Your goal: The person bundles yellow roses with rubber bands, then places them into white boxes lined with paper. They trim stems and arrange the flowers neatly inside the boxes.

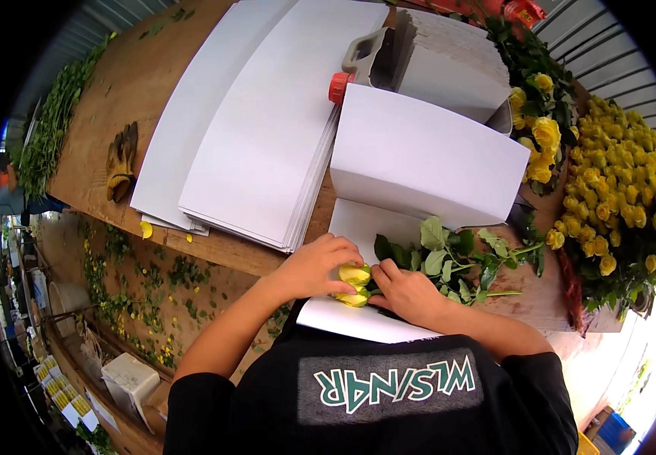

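1. The left hand (314, 267) is curled over the yellow rose heads (354, 283), with its fingers closed on the upper bloom from the left.
2. The right hand (408, 292) is pressed against the same blooms from the right, its fingers bent around the point where the heads meet the stems; both hands are thus clamped on the roses, which lie between them.
3. The leafy stems (457, 262) are seen to run from the blooms away to the right, past the right hand, across the wooden bench (131, 83).
4. The roses are laid on a folded white sheet (389, 227), whose upper flap is raised behind the stems.
5. A stack of white sheets (260, 129) is placed to the left on the bench, with a pair of gloves (121, 161) further left.
6. A large mass of yellow roses (620, 189) is set at the right edge, well apart from the hands.
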{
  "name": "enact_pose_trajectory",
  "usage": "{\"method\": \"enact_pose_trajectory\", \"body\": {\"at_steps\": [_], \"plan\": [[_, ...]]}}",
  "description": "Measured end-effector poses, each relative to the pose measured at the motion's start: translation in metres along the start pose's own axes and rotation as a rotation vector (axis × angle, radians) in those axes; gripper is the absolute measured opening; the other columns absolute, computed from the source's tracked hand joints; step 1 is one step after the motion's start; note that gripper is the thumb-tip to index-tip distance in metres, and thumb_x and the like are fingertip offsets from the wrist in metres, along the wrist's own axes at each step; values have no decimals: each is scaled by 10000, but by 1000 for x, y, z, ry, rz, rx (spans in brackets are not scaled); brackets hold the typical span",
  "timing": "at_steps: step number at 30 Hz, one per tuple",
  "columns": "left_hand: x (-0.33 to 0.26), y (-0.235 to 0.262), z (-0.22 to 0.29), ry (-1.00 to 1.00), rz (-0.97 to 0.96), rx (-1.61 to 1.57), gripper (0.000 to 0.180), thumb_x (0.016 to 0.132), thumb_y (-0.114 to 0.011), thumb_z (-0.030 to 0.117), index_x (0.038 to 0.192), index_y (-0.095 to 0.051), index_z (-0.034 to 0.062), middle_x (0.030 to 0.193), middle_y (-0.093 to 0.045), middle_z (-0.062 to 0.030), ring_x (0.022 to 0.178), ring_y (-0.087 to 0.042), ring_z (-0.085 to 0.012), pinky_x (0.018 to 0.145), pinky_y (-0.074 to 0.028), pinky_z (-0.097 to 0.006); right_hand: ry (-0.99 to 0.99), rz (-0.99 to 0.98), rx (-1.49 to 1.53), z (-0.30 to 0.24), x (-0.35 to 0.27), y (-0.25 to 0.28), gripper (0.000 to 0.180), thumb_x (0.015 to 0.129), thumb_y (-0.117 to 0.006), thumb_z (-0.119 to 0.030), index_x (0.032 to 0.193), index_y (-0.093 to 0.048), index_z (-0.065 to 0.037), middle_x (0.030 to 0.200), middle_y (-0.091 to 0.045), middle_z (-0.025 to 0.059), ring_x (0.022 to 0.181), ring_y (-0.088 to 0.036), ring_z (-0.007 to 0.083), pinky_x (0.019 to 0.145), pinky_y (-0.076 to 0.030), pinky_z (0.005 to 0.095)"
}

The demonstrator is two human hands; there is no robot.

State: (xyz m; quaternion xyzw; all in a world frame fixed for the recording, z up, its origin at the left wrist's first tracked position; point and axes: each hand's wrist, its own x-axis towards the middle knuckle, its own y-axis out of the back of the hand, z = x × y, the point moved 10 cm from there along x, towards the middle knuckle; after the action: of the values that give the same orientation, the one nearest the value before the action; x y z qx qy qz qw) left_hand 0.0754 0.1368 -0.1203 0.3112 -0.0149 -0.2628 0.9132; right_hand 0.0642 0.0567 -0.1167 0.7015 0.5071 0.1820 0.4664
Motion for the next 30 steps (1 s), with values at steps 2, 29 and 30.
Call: {"method": "enact_pose_trajectory", "body": {"at_steps": [2, 29, 30], "plan": [[3, -6, 1, 13, 5, -10, 523, 606, -730, 275, 1057, -534, 96, 1073, -484, -77, 1010, -442, -265, 856, -390, -347, 35, 53, 5, -1, -1, 3, 433, 748, -608, -285, 988, -448, 39, 876, -447, 134, 617, -579, 266, 523, -491, 322], [-16, -21, -13, 142, -147, -292, 259, 799, -547, 393, 940, -662, 208, 766, -646, -51, 669, -598, -213, 608, -458, -284, 322, 18, -180, -31, -1, -2, 92, 683, -516, -126, 672, -555, -43, 659, -505, 63, 597, -564, 198, 537, -465, 301], [-16, -25, -13, 161, -197, -278, 274, 803, -536, 422, 943, -661, 222, 757, -645, -47, 660, -595, -217, 605, -456, -287, 322, 15, -196, -31, -1, -2, 94, 683, -518, -129, 673, -557, -44, 658, -505, 62, 601, -564, 197, 538, -465, 299]]}}
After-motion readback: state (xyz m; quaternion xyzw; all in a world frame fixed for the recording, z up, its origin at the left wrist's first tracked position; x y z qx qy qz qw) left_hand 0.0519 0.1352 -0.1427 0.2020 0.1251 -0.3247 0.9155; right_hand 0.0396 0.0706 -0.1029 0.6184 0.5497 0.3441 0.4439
